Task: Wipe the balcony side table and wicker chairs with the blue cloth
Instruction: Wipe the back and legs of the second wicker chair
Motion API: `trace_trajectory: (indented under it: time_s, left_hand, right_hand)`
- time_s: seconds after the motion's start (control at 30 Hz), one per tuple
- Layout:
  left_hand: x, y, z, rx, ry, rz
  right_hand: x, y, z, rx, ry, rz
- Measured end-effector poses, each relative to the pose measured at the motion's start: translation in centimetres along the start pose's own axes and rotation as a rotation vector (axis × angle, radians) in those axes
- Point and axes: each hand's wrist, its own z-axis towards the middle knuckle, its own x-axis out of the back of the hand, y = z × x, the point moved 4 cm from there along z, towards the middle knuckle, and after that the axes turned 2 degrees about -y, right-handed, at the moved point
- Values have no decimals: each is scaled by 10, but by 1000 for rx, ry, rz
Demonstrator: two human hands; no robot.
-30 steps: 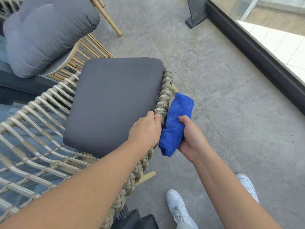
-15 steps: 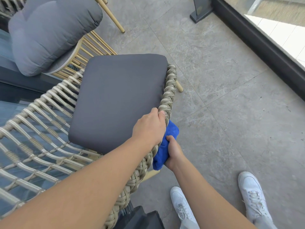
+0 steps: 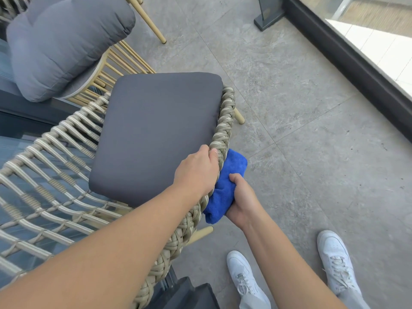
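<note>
This is a home balcony or terrace furnished as a sitting spot. The landmark is a wicker chair [image 3: 223, 130] with a braided rope rim, a woven open back and a dark grey seat cushion [image 3: 156, 134]. Beyond it to the left stands a second chair [image 3: 116, 65] with slim tan bars and legs, carrying a plump grey pillow [image 3: 64, 43]. Under and around the wicker chair lies a floor [image 3: 301, 108] of large grey stone-look tiles. Well to the chair's right runs a dark low rail base [image 3: 356, 70] with glass above it, sunlit surfaces showing outside.
</note>
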Motion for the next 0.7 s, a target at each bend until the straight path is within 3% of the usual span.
trace_trajectory:
  time_s: [0.4,0.7]
  left_hand:
    - [-1,-1,4,-4,10,13]
    - [1,1,6,-8,20,48]
  right_hand:
    - [-5,-38,-44,95,-144,129]
    - [13,-28,-39,134,-23,73]
